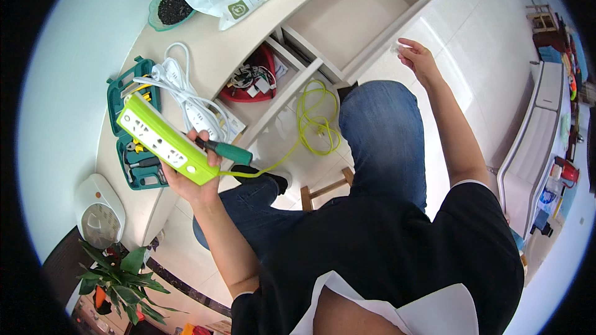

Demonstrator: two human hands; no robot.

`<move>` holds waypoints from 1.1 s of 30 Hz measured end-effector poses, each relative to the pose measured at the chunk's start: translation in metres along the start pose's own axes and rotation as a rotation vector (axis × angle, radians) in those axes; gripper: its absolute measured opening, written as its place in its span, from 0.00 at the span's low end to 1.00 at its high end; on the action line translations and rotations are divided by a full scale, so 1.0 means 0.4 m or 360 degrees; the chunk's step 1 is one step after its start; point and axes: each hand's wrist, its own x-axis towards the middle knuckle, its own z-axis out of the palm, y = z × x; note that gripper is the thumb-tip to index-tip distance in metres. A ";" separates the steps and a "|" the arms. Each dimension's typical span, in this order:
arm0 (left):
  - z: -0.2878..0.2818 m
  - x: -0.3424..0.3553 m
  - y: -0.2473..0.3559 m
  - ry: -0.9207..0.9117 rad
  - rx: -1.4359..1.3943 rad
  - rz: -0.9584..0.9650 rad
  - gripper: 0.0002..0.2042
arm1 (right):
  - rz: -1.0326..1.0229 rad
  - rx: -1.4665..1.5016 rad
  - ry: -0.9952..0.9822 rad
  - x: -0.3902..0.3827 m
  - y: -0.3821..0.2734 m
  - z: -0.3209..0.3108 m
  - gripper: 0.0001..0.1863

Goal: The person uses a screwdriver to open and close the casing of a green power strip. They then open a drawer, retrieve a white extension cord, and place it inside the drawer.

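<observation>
Keeping the power strip [166,139] steady, in the head view, calls for firm fingers along its sides, the screwdriver [233,151] turned away from the wrist and the cord [302,136] slack. The left hand [189,189] is clamped on strip and screwdriver together, at left, near the open tool case [114,96]. The right hand [421,64] reaches far right, fingers bent; whether they pinch something pale, I cannot tell. The strip is bright green, tilted, with white socket panels and a yellow-green cord leaving its near end.
</observation>
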 end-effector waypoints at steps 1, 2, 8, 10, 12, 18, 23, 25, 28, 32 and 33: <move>-0.002 0.004 0.001 0.0000 0.0041 -0.0028 0.31 | 0.0021 0.0069 0.0046 -0.020 0.003 -0.019 0.17; -0.007 0.009 0.002 -0.0077 0.0026 -0.0044 0.30 | 0.0050 0.0144 0.0092 -0.039 0.011 -0.039 0.17; 0.015 0.007 -0.024 -0.0208 -0.0045 -0.0095 0.29 | 0.0109 0.0041 0.0285 -0.179 0.110 -0.243 0.14; -0.046 0.014 -0.017 -0.0343 0.0057 -0.0152 0.28 | 0.0017 0.0027 0.0284 -0.251 0.186 -0.325 0.15; -0.074 0.009 -0.017 -0.0132 0.0179 -0.0107 0.26 | 0.0164 -0.0019 0.0442 -0.291 0.227 -0.356 0.14; -0.038 0.002 -0.079 -0.0001 -0.0069 -0.0029 0.21 | 0.0315 0.1058 0.0696 -0.443 0.383 -0.488 0.10; 0.051 -0.047 -0.087 0.0155 0.0054 0.0044 0.20 | 0.0399 0.1334 0.0978 -0.651 0.541 -0.490 0.07; 0.067 -0.037 -0.108 0.0161 0.0252 0.0157 0.21 | 0.0454 0.1284 0.1060 -0.691 0.572 -0.506 0.07; 0.106 -0.046 -0.152 0.0055 0.0387 0.0134 0.22 | 0.0412 0.1237 0.1216 -0.765 0.636 -0.546 0.08; 0.089 -0.015 -0.163 -0.0076 0.0193 -0.0032 0.22 | 0.0367 0.1233 0.1260 -0.850 0.671 -0.593 0.08; 0.074 -0.004 -0.166 -0.0140 0.0075 -0.0122 0.22 | 0.0311 0.1267 0.1198 -0.861 0.662 -0.607 0.09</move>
